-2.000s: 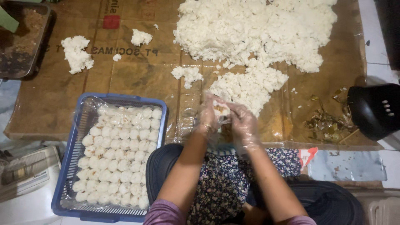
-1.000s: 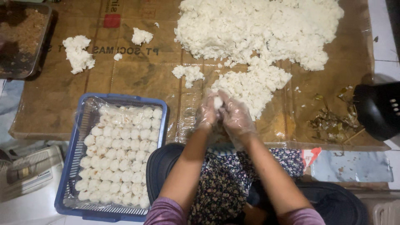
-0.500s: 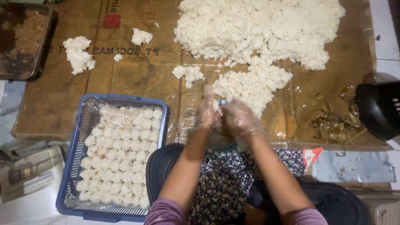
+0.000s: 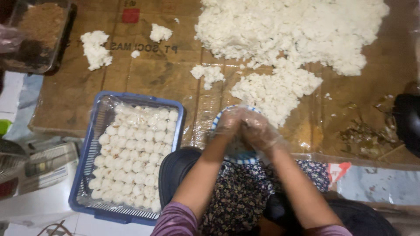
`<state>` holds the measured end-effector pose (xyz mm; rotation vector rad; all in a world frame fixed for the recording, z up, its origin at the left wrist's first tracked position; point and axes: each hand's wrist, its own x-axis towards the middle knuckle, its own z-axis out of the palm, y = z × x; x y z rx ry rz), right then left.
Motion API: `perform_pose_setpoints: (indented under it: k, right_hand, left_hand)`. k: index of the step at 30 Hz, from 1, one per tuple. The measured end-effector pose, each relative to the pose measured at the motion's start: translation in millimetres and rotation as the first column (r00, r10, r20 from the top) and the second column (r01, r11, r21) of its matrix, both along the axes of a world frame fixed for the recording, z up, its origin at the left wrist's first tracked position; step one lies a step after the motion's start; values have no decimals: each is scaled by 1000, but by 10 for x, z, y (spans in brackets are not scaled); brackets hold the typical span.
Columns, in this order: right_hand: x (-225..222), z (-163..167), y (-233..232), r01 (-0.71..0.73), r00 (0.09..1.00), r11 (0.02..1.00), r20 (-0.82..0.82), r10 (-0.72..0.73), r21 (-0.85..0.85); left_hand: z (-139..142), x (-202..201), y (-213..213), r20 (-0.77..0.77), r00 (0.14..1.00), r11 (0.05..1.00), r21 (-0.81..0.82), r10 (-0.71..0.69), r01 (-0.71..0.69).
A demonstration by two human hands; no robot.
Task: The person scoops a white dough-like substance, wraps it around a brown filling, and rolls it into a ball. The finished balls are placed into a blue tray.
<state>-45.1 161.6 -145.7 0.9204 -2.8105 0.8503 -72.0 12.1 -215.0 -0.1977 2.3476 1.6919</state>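
Observation:
My left hand [image 4: 228, 121] and my right hand [image 4: 259, 129], both in thin clear plastic gloves, are pressed together over a small blue-and-white bowl [image 4: 238, 153] at the near edge of the cardboard. What lies between the palms is hidden. Just beyond my hands lies a big heap of white rice [image 4: 288, 39], its nearest clump [image 4: 273, 89] close to my fingers. To my left a blue plastic basket [image 4: 89, 161] lined with clear film holds several rows of white rice balls [image 4: 133, 157].
Flattened brown cardboard [image 4: 157, 78] covers the work surface. Small rice lumps [image 4: 94, 48] lie at the far left beside a dark tray of brown crumbs [image 4: 35, 30]. A black object [image 4: 409, 122] sits at the right edge near leaf scraps [image 4: 367, 135].
My hands have drawn back slightly toward me and closed tighter together over the bowl; the white lump seen between them earlier is now covered.

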Motion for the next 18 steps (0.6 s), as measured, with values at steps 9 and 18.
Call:
perform_pose_setpoints:
  k: [9,18]
  right_hand:
    - [-424,-636,1027,240,893,555,44,-449,796]
    - [-401,-60,703,-172,952,230,222,-213,958]
  left_hand:
    - [290,-32,28,-335,940,995,-101,-57,24]
    - [655,332,-2339,-517,732,665,-357,444,-656]
